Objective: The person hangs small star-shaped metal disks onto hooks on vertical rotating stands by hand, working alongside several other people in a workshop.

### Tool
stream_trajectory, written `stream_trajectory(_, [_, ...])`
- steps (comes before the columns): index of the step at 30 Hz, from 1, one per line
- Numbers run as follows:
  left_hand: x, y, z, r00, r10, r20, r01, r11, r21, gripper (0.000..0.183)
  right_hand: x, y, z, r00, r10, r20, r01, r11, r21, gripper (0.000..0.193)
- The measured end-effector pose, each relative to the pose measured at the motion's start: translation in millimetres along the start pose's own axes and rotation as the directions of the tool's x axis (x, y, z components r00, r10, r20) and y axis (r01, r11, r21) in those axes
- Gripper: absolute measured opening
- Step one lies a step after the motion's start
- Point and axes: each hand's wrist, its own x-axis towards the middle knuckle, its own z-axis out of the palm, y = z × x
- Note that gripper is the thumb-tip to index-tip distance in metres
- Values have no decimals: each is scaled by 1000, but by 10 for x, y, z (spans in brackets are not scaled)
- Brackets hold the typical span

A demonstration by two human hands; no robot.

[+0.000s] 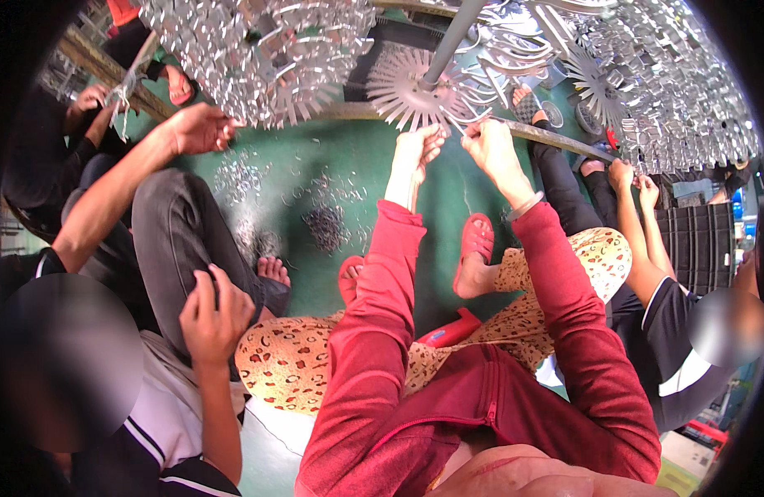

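Note:
In front of me a grey metal disc (pixel 417 93) with slotted, fan-like blades around its rim sits on a grey pole (pixel 453 43). My left hand (pixel 418 151) is at the near edge of the disc, its fingers curled and closed; whatever they hold is too small to make out. Beside it, my right hand (pixel 491 151) pinches at the rim's right side, next to slim grey curved metal pieces (pixel 494 62) that hang from the disc. What sits between its fingertips is not clear. The two hands are a little apart.
Racks of shiny metal pieces hang at left (pixel 258 58) and right (pixel 689 91). Wooden bars (pixel 556 142) run below them. Small metal bits (pixel 326 225) litter the green floor (pixel 311 149). Co-workers sit close on both sides, one hand (pixel 201 130) reaching to the left rack.

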Motion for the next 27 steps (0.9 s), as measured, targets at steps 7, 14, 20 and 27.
stream_trajectory(7, [-306, 70, -18, 998, -56, -18, 59, 976, 208, 35, -186, -86, 181, 977, -47, -209, 94, 971, 221, 8])
stream_trajectory(14, [-1090, 426, 457, 632, 775, 24, -546, 423, 723, 16, -360, -153, 202, 943, -121, -310, 165, 979, 121, 6])
stream_trajectory(20, [-1068, 441, 884, 379, 838, 392, -658, -53, 751, 17, -480, -227, 159, 959, -111, -260, 145, 983, 113, 9])
stream_trajectory(27, [-1195, 497, 936, 489, 814, 312, -554, 14, 833, 13, -581, -345, -390, 965, 12, -260, 88, 925, 369, 24])
